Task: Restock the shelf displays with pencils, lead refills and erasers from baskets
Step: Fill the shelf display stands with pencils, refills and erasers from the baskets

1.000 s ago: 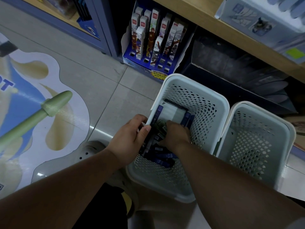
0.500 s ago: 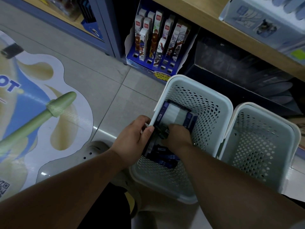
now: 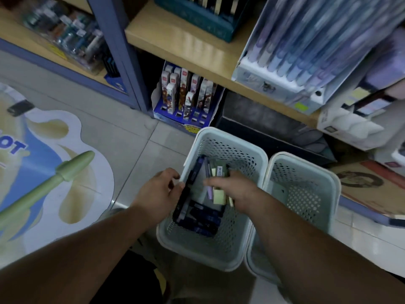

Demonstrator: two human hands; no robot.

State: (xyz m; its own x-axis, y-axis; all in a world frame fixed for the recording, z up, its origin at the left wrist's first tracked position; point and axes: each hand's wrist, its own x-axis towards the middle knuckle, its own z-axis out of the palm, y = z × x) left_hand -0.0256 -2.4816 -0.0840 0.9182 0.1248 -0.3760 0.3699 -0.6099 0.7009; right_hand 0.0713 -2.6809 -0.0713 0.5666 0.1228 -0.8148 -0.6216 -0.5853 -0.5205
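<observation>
Lower centre, over the left perforated basket (image 3: pixel 232 138), the right hand (image 3: pixel 240 191) clutches small green packets (image 3: pixel 219 195). The left hand (image 3: pixel 161 190) pinches the dark blue box (image 3: pixel 197 213) by its edge.

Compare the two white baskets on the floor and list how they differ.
The left basket holds dark blue packs; the right basket shows no stock. The left hand and the right hand, gripping small packs, are at the left basket, not the right basket. Both are pale, perforated and upright.
</observation>
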